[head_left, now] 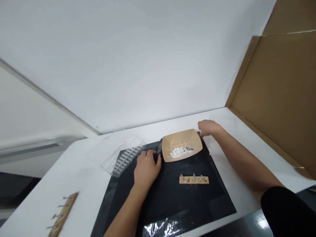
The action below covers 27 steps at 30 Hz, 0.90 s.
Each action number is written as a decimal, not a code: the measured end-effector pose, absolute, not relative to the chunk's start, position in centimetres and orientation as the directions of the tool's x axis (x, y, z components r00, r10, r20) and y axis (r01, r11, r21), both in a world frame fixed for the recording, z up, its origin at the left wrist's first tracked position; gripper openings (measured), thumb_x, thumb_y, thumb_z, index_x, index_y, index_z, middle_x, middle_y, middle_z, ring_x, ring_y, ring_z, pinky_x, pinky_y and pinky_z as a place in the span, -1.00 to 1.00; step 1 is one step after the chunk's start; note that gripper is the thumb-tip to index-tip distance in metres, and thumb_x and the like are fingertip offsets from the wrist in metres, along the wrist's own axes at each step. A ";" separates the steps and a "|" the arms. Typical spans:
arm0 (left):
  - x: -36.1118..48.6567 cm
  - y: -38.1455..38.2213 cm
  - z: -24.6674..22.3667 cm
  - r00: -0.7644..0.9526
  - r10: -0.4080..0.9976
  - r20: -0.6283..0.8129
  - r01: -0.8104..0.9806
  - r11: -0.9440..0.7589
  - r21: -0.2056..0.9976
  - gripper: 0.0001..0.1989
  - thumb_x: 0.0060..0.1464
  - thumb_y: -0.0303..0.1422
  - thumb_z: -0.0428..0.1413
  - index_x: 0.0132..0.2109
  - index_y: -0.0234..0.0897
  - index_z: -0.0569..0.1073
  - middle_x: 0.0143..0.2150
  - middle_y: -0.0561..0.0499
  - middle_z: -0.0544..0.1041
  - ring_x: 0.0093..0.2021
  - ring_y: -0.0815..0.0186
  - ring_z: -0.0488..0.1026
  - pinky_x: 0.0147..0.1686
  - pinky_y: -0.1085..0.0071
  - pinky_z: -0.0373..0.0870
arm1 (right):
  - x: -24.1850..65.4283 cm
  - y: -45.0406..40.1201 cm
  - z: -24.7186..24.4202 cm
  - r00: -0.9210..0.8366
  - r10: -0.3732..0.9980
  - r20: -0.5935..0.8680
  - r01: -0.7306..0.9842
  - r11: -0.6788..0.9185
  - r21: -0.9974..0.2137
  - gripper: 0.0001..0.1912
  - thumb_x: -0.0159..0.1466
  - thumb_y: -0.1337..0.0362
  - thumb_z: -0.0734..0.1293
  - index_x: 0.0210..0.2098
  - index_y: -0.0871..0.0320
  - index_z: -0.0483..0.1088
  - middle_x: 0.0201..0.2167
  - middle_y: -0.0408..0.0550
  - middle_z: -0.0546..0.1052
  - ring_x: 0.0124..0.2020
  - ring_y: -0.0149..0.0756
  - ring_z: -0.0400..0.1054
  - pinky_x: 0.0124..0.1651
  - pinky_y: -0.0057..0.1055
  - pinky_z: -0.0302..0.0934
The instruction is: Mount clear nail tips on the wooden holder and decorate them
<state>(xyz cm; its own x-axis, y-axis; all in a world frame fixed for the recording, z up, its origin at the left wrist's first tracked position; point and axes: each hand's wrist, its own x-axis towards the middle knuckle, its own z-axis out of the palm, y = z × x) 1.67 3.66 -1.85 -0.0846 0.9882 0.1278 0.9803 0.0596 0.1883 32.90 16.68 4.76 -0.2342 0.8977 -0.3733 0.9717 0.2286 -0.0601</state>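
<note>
A tan paper tray (182, 140) with a heap of small white pieces (180, 151) lies at the back of a black mat (172, 194). Just left of the tray, my left hand (148, 166) has its fingers curled round a dark object (159, 148). My right hand (206, 127) is at the tray's right back corner, its fingers closed on a small dark and clear item (198, 132) that I cannot make out. A short wooden strip (194, 180) with several clear and metal pegs rests on the mat, in front of the tray.
Clear plastic trays (123, 158) overlap the mat's left back corner. A wooden strip with metal hooks (63, 214) lies on the white table (86, 164) at the left front. Cardboard (276, 98) stands along the right side, and a white wall (138, 65) rises behind.
</note>
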 end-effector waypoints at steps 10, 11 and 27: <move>1.9 3.6 -1.7 -0.084 0.987 0.134 0.980 0.058 0.190 -0.66 0.33 -0.15 0.03 0.02 -0.28 0.52 -0.05 -0.21 0.51 0.04 -0.04 0.49 0.08 0.07 0.49 | 33.2 17.5 3.7 -0.309 0.871 -0.382 0.951 0.294 -0.097 -0.46 0.02 0.06 0.64 -0.09 0.24 0.63 -0.08 0.22 0.66 -0.06 0.05 0.54 -0.14 -0.28 0.35; 1.9 3.6 -1.7 -0.082 0.988 0.134 0.980 0.055 0.189 -0.66 0.33 -0.15 0.03 0.02 -0.29 0.52 -0.05 -0.21 0.51 0.04 -0.04 0.49 0.09 0.07 0.48 | 33.3 17.6 3.8 -0.322 0.865 -0.384 0.947 0.302 -0.113 -0.44 0.01 0.06 0.65 -0.08 0.24 0.63 -0.07 0.21 0.66 -0.06 0.04 0.54 -0.14 -0.28 0.34; 1.4 3.5 -0.8 -0.075 0.905 0.420 0.965 -0.040 0.258 -0.79 0.32 -0.23 0.04 -0.17 -0.21 0.51 -0.19 -0.11 0.53 -0.05 0.02 0.50 -0.04 0.15 0.46 | 38.0 15.5 10.1 -0.357 0.897 -0.261 0.900 0.255 -0.353 -0.69 0.23 0.04 0.51 -0.20 0.15 0.60 -0.18 0.02 0.67 -0.19 -0.15 0.51 -0.24 -0.35 0.25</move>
